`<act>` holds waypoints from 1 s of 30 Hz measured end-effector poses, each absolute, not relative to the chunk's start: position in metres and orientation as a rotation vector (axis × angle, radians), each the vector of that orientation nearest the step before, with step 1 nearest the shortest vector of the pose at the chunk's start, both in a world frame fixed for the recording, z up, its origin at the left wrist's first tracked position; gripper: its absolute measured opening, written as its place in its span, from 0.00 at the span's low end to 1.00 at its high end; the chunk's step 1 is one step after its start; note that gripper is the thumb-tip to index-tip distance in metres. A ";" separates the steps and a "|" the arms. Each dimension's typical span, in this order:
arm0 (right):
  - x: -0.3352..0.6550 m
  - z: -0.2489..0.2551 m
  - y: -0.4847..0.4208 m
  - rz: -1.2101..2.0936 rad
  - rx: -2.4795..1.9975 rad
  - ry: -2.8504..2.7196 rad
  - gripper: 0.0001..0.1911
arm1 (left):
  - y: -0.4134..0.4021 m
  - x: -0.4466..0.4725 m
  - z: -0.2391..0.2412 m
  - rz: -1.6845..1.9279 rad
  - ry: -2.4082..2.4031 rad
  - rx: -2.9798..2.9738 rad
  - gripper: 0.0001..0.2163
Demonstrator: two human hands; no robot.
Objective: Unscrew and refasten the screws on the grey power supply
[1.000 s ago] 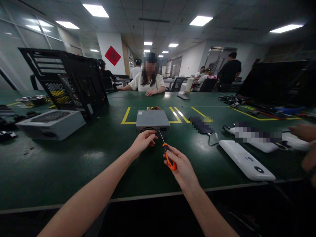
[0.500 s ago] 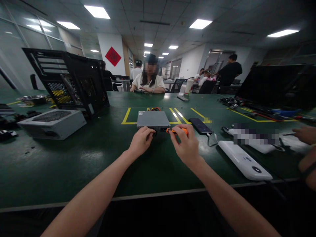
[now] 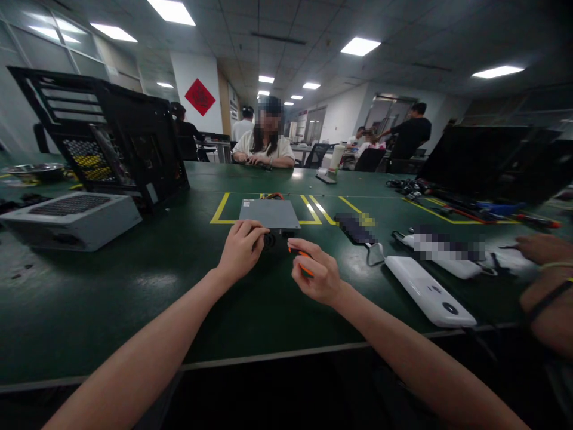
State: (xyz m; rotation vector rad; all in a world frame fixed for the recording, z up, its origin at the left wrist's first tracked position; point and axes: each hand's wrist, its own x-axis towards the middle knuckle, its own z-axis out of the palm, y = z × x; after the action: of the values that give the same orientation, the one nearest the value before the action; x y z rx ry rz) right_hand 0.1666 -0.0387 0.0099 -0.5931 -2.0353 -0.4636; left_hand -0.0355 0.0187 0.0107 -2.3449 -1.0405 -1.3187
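A flat grey power supply unit (image 3: 271, 213) lies on the green table, with coloured wires at its far side. My left hand (image 3: 242, 248) is closed at its near left corner, thumb and fingers around the edge beside a small black fan (image 3: 268, 240) at the near face. That face is in shadow, and my fingers hide part of it. Just right of and nearer than the unit, my right hand (image 3: 317, 272) is closed around an orange-handled screwdriver (image 3: 304, 263). The tool is mostly covered by the fingers and is apart from the unit.
On the left stand a black computer case (image 3: 120, 137) and a larger grey power supply (image 3: 74, 221). A phone (image 3: 356, 228) and a white power bank (image 3: 427, 289) with cables lie to the right. Another person's hand (image 3: 544, 248) is at the far right; someone sits opposite.
My right hand has drawn back from the unit's near face, towards me, and the screwdriver has turned in the fingers. My left hand stays at the unit's corner. The view has shifted slightly right.
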 end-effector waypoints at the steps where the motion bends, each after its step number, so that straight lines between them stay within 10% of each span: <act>1: 0.167 0.010 -0.039 -0.562 -0.565 -2.017 0.10 | 0.019 -0.035 0.010 -1.303 -1.034 -2.325 0.10; 30: 0.162 0.009 -0.052 -0.682 -0.563 -1.911 0.14 | 0.022 -0.033 0.006 -1.132 -1.093 -2.432 0.09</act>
State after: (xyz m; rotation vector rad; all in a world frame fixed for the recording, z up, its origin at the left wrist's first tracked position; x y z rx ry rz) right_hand 0.1622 -0.0515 0.0090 -0.5631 -1.9112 -0.6822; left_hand -0.0330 0.0219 0.0065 -2.4323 -1.0928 -1.1316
